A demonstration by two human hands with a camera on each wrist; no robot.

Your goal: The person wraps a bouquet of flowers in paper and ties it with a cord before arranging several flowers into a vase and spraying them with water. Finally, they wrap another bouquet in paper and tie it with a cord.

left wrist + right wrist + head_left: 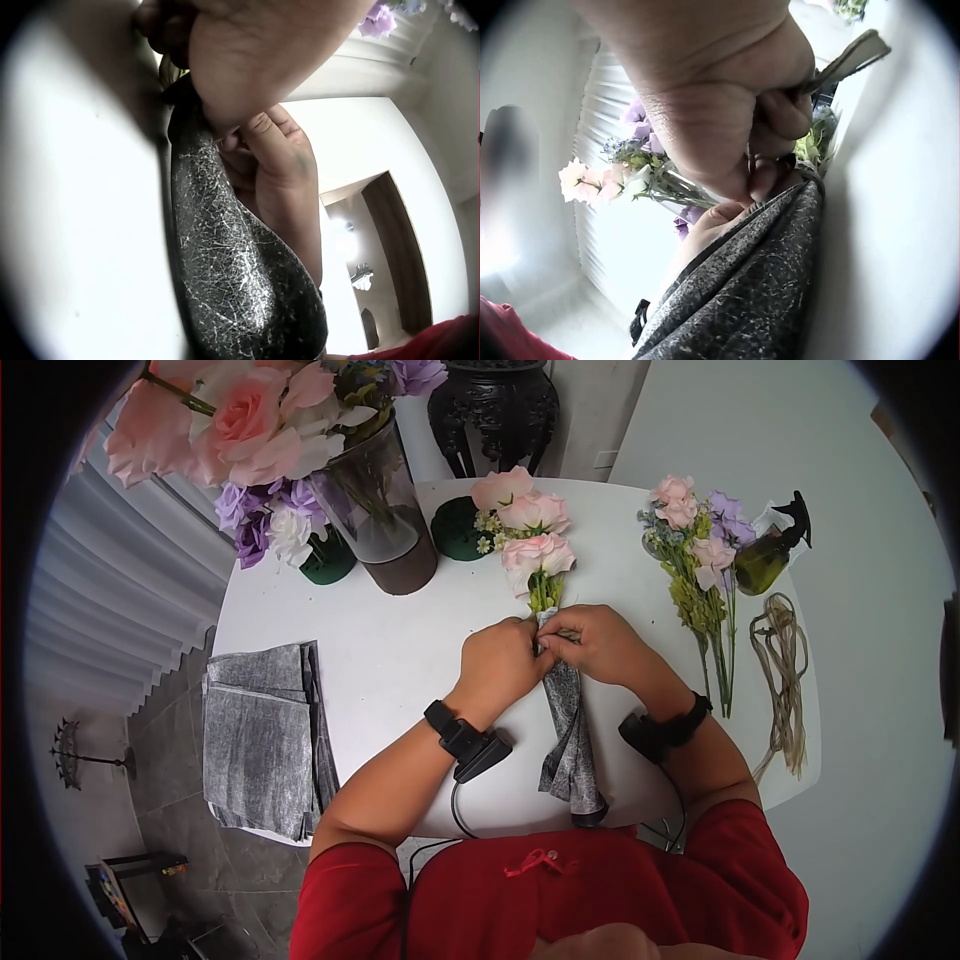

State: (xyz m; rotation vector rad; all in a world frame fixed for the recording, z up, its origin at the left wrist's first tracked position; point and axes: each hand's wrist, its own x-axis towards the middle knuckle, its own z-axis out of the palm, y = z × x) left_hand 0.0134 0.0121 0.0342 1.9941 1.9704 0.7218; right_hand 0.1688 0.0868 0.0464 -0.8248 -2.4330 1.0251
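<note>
A bouquet of pale pink artificial flowers [538, 515] with small white blooms lies on the table, its stems wrapped in grey-black streaked wrapping paper [566, 735]. My left hand [500, 665] grips the wrap at its narrow neck, just below the green leaves. Close against it, my right hand [603, 645] has thumb and fingers pinched at the same neck. A flat, dull greenish ribbon [855, 60] sticks out from the right hand's curled fingers in the right wrist view. The paper [225, 262] widens below the hands into a loose fold. Fingers hide the binding point.
Grey sheets [258, 735] are stacked at left. A glass vase [385, 510] of flowers and green foam blocks [458, 530] stand at the back. To the right lie a mixed flower bunch [705, 575], a spray bottle [765, 560] and a hank of ribbon [780, 680].
</note>
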